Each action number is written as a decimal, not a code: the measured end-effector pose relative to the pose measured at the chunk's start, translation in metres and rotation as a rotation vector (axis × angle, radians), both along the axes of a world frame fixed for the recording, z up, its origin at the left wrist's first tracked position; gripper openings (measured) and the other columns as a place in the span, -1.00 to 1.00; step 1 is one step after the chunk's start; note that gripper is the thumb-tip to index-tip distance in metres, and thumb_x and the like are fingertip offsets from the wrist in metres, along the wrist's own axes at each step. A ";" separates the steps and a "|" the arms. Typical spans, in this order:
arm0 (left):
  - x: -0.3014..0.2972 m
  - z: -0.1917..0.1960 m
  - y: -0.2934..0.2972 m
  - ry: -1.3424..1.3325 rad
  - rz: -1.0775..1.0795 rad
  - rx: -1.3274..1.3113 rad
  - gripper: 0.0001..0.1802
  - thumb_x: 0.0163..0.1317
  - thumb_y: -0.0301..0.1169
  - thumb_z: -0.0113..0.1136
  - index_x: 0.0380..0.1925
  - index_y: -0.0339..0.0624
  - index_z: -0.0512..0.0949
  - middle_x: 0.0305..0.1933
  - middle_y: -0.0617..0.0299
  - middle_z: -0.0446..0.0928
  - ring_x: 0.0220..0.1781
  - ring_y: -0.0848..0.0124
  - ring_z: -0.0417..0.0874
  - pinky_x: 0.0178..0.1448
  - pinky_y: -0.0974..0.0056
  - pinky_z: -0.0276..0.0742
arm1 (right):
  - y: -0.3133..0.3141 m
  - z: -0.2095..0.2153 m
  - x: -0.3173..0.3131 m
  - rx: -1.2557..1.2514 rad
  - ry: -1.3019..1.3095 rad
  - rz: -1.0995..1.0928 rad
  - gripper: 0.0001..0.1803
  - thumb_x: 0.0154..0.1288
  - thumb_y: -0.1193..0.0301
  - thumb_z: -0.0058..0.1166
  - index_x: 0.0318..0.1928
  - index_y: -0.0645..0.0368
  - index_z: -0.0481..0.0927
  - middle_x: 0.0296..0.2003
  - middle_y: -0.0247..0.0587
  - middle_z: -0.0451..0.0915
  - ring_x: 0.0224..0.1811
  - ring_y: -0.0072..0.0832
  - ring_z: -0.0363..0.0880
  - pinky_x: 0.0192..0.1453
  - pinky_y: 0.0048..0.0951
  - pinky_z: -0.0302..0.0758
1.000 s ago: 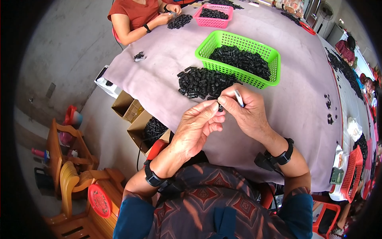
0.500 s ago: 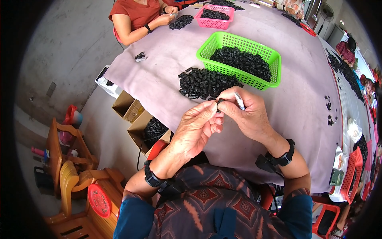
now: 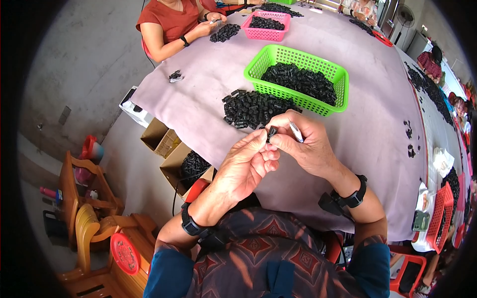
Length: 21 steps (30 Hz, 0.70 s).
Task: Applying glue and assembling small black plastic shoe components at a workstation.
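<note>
Black piece (image 3: 272,132) shows more now, pinched by left hand (image 3: 243,166) and right hand (image 3: 312,149) near the table's (image 3: 367,149) front edge; handling apparently continues.

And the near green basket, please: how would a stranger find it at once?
On the cloth-covered table, look just beyond the loose pile of black parts. The mesh-walled basket there is bright green; the pink basket sits farther off.
</note>
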<state>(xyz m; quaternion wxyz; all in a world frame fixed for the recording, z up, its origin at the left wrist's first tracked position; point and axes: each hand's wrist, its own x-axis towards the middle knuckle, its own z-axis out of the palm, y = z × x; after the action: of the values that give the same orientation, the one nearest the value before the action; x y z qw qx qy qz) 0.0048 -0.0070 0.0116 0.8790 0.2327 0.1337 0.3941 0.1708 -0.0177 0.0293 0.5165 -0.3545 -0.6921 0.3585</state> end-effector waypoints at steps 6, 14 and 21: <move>-0.002 -0.006 0.000 0.215 0.104 0.106 -0.78 0.34 -0.33 0.06 -0.12 -0.22 0.49 -0.30 0.29 0.54 -0.28 0.50 0.54 -0.23 0.37 0.52 | 0.002 -0.004 -0.002 0.018 -0.006 -0.138 -0.92 0.23 0.52 0.13 -0.37 0.27 0.52 -0.52 -0.39 0.44 -0.45 -0.73 0.36 -0.38 -0.60 0.35; -0.001 0.000 -0.002 0.298 0.138 0.130 -0.76 0.30 -0.36 0.13 -0.09 -0.23 0.52 -0.22 0.16 0.61 -0.22 0.43 0.64 -0.18 0.33 0.61 | 0.004 -0.008 -0.001 0.075 -0.032 -0.217 -0.73 0.27 0.50 0.10 -0.54 0.24 0.35 -0.59 -0.38 0.41 -0.53 -0.74 0.32 -0.49 -0.59 0.31; -0.001 -0.006 -0.004 0.344 0.134 0.195 -0.74 0.27 -0.43 0.16 -0.06 -0.26 0.52 -0.20 0.13 0.60 -0.22 0.42 0.64 -0.19 0.32 0.61 | 0.003 -0.007 -0.003 0.004 -0.020 -0.223 -0.72 0.28 0.50 0.09 -0.55 0.24 0.35 -0.62 -0.39 0.40 -0.55 -0.76 0.32 -0.51 -0.58 0.32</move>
<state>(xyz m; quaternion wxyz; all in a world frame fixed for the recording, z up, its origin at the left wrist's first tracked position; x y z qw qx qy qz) 0.0037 -0.0106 0.0052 0.7885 0.3711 0.2581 0.4171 0.1675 -0.0150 0.0224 0.5469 -0.4317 -0.6543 0.2938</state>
